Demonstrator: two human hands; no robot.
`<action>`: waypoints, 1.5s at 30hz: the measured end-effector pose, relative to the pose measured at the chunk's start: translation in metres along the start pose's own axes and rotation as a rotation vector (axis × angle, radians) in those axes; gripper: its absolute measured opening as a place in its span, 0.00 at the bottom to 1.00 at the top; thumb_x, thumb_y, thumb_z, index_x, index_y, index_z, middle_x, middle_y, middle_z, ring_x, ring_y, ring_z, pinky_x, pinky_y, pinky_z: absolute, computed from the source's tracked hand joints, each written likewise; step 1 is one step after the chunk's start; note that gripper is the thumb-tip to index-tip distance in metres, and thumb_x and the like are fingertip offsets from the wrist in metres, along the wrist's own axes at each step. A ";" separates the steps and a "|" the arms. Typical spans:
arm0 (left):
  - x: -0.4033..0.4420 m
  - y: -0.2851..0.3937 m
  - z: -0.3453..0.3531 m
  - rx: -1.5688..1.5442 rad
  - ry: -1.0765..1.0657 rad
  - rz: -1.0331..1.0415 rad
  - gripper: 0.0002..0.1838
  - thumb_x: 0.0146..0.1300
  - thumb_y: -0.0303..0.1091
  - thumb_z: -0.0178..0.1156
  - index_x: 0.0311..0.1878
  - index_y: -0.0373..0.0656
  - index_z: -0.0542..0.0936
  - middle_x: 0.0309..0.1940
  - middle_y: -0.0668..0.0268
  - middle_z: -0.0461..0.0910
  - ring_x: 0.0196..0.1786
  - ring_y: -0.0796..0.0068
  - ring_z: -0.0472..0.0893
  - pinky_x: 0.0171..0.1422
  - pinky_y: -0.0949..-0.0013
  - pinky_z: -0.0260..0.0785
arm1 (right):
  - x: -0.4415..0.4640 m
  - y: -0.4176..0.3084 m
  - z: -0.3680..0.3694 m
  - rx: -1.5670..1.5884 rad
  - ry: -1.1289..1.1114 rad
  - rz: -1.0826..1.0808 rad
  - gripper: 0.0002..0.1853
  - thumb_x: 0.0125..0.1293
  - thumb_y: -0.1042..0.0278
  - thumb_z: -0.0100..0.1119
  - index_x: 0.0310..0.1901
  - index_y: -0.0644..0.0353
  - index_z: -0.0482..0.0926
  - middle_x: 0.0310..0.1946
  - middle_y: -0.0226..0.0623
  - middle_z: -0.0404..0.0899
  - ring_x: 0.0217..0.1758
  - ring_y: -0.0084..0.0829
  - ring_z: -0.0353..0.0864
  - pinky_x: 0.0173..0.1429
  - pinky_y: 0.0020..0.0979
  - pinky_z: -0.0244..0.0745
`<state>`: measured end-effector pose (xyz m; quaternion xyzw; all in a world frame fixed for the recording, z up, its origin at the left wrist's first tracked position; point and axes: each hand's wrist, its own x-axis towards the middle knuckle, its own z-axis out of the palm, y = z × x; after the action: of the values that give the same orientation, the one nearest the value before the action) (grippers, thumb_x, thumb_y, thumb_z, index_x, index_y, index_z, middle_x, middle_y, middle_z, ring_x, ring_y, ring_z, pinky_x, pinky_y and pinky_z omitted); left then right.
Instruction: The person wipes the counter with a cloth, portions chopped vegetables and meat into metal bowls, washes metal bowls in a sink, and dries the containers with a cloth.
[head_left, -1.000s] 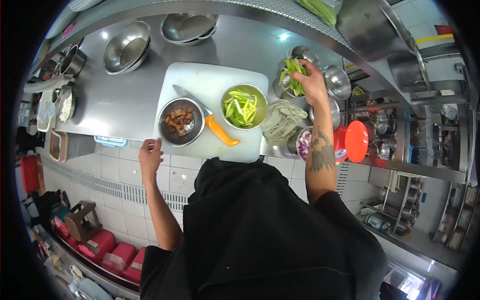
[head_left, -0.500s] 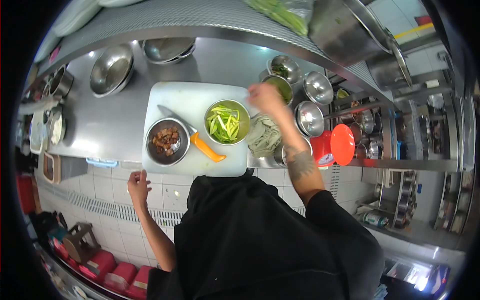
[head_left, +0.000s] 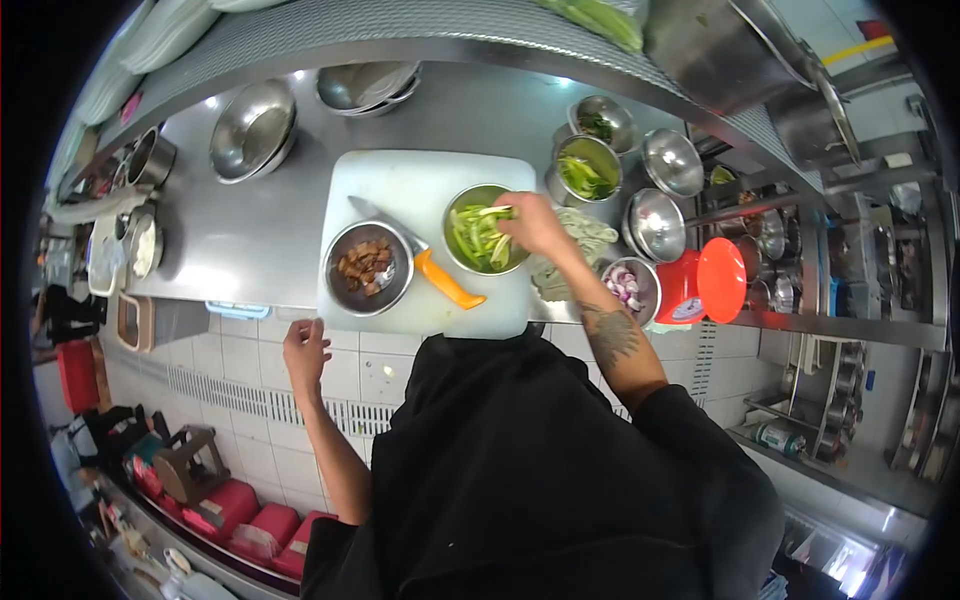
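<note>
My right hand (head_left: 531,224) is over the right side of a metal bowl (head_left: 452,205) of cut green vegetable strips (head_left: 472,232). Its fingers are closed on some of the strips. The bowl stands on a white cutting board (head_left: 390,170). Left of it on the board, a metal bowl (head_left: 345,300) holds browned meat pieces (head_left: 368,266). A knife with an orange handle (head_left: 448,281) lies between the bowls, its blade partly behind the meat bowl. My left hand (head_left: 305,350) hangs just off the counter's front edge, fingers loosely curled and apart, holding nothing.
Right of the board are a crumpled green cloth (head_left: 578,240), another bowl of green strips (head_left: 587,172), a bowl of chopped purple onion (head_left: 624,288) and a red scale (head_left: 681,290). Nested metal bowls (head_left: 252,130) sit at the back left. A shelf (head_left: 400,50) overhangs the counter.
My right hand has moved from beside the back right bowl, left and down, to the strips on the board. The view has shifted, uncovering the onion bowl. My left hand remains off the counter.
</note>
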<state>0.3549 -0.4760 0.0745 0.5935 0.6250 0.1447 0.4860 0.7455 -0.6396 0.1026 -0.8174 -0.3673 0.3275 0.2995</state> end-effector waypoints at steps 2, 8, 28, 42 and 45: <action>-0.003 0.009 0.000 0.027 -0.006 -0.020 0.16 0.65 0.41 0.59 0.46 0.37 0.76 0.35 0.60 0.81 0.34 0.72 0.82 0.30 0.71 0.76 | -0.004 -0.003 -0.011 0.096 -0.021 0.023 0.13 0.58 0.78 0.62 0.46 0.63 0.81 0.32 0.38 0.82 0.21 0.21 0.79 0.26 0.25 0.75; 0.000 0.010 0.003 0.038 -0.004 -0.019 0.15 0.64 0.40 0.60 0.44 0.37 0.78 0.34 0.60 0.81 0.32 0.72 0.83 0.28 0.71 0.76 | -0.020 -0.014 -0.077 0.336 0.056 -0.022 0.13 0.59 0.79 0.61 0.47 0.66 0.80 0.35 0.34 0.83 0.23 0.21 0.78 0.27 0.22 0.75; -0.016 0.035 -0.016 0.174 0.104 0.138 0.11 0.65 0.35 0.59 0.41 0.36 0.77 0.32 0.60 0.82 0.29 0.73 0.83 0.26 0.71 0.75 | -0.026 0.078 -0.113 -0.172 0.506 0.065 0.22 0.55 0.62 0.63 0.52 0.60 0.80 0.45 0.53 0.81 0.51 0.49 0.81 0.56 0.40 0.75; -0.039 0.125 0.034 0.157 -0.194 0.408 0.10 0.67 0.35 0.58 0.43 0.37 0.77 0.30 0.66 0.79 0.30 0.79 0.78 0.30 0.74 0.72 | -0.143 0.043 -0.129 -0.033 0.722 0.065 0.19 0.45 0.56 0.77 0.32 0.62 0.84 0.26 0.41 0.78 0.31 0.35 0.79 0.37 0.36 0.73; -0.040 0.131 0.043 0.179 -0.223 0.424 0.10 0.67 0.34 0.59 0.44 0.36 0.77 0.30 0.66 0.79 0.30 0.80 0.78 0.30 0.75 0.70 | -0.219 0.049 -0.118 -0.052 0.781 0.123 0.15 0.46 0.62 0.77 0.32 0.62 0.84 0.28 0.35 0.75 0.29 0.28 0.77 0.34 0.30 0.72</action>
<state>0.4596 -0.4952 0.1703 0.7643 0.4396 0.1211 0.4560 0.7416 -0.8703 0.2080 -0.9081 -0.1844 0.0000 0.3758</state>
